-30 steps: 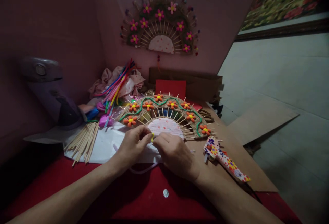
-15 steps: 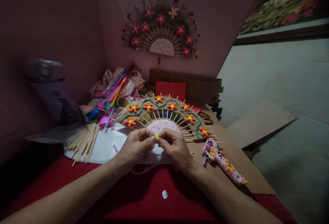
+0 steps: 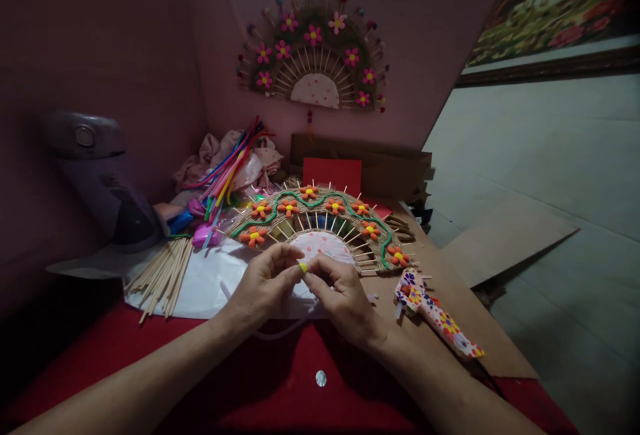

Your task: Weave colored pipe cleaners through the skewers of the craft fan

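Observation:
Between the fingertips of both hands is a small yellow lump (image 3: 303, 267), perhaps modelling clay. My left hand (image 3: 265, 280) pinches it from the left, thumb against forefinger. My right hand (image 3: 343, 292) closes on its right side, fingers curled. Just behind them stands a half-round fan (image 3: 320, 207) of sticks and twine, with orange clay flowers and a wavy green cord. Its pale dotted centre (image 3: 323, 246) is partly covered by my hands. White sheeting (image 3: 205, 288) lies beneath, on the red cloth (image 3: 250, 382).
At the left lie a bundle of wooden sticks (image 3: 161, 280) and a tall bottle (image 3: 100, 182). Colourful pipe-like strands (image 3: 235, 165) lie behind. A flower-patterned glue gun (image 3: 435, 315) rests on cardboard (image 3: 480, 342) at right. A similar fan (image 3: 315, 55) hangs on the wall.
Both hands have shifted very slightly, with the yellow lump still pinched between them a touch further left. The fan and the things around it stay put.

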The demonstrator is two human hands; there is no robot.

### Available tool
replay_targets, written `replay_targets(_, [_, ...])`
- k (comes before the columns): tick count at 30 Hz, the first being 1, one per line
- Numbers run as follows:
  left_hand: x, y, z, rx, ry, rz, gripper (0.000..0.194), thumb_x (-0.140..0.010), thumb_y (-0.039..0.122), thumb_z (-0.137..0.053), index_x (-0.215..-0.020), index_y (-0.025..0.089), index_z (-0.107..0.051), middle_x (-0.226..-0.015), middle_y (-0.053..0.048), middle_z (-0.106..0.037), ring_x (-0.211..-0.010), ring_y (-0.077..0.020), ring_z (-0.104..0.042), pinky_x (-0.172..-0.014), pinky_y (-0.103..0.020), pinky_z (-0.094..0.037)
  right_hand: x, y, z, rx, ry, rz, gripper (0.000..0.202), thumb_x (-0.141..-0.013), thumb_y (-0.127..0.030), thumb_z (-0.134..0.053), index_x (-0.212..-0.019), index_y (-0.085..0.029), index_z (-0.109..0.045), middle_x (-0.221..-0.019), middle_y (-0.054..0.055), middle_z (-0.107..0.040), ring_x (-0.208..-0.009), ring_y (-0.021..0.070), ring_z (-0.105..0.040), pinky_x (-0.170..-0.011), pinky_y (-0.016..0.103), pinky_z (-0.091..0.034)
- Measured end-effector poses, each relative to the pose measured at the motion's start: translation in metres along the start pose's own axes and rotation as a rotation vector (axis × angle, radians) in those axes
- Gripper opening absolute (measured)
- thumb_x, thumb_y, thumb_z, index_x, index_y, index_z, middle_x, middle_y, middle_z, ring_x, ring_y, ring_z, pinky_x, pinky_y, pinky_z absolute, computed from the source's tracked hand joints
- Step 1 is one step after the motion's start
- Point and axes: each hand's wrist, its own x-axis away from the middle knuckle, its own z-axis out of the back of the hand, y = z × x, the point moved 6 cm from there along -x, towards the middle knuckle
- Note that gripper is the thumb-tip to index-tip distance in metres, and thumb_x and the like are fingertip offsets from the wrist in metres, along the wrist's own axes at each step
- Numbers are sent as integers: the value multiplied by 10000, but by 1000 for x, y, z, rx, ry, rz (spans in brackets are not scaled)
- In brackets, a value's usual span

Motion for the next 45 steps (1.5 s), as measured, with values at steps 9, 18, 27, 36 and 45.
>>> replay_targets(9, [5, 8, 4, -161, 73, -99, 116, -779, 262, -556, -776, 146, -568, -660, 13, -563, -456, -63, -455, -409, -178, -383, 0, -6, -2, 100, -19, 47, 187, -902, -265, -422, -762, -179, -513, -688, -17, -513, -642, 108, -472, -601, 224, -362])
replay_targets(18, [3, 4, 7, -276, 60, -105, 145, -779, 268, -550, -804, 135, -602, -670, -16, -609, -430, -72, -480, -397, -188, -401, -4, -2, -2, 169, -96, 50, 157, -915, -240, -391, -800, -182, -482, -701, -21, -494, -654, 113, -464, -617, 233, -348])
replay_targets(27, [2, 0, 7, -215, 21, 26, 178, -758, 312, -554, -783, 137, -572, -544, 12, -541, -416, -111, -491, -365, -222, -418, -4, -3, -3, 225, -133, 109, 147, -918, -224, -386, -813, -185, -481, -712, -14, -505, -663, 115, -473, -624, 233, -356])
replay_targets(36, [1, -2, 6, -339, 152, -119, 84, -753, 205, -521, -713, 146, -566, -623, -3, -576, -555, -112, -510, -511, -219, -408, -4, 2, -11, 282, -77, 82, 173, -902, -211, -357, -742, -199, -421, -642, -25, -464, -587, 115, -433, -558, 234, -322])
replay_targets(45, [3, 2, -1, -453, 214, -183, 75, -753, 138, -483, -695, 157, -526, -610, 13, -541, -564, -112, -487, -538, -228, -379, -4, 0, -11, 366, 53, 23, 145, -830, -155, -371, -696, -208, -386, -607, -25, -444, -555, 125, -435, -553, 244, -307])
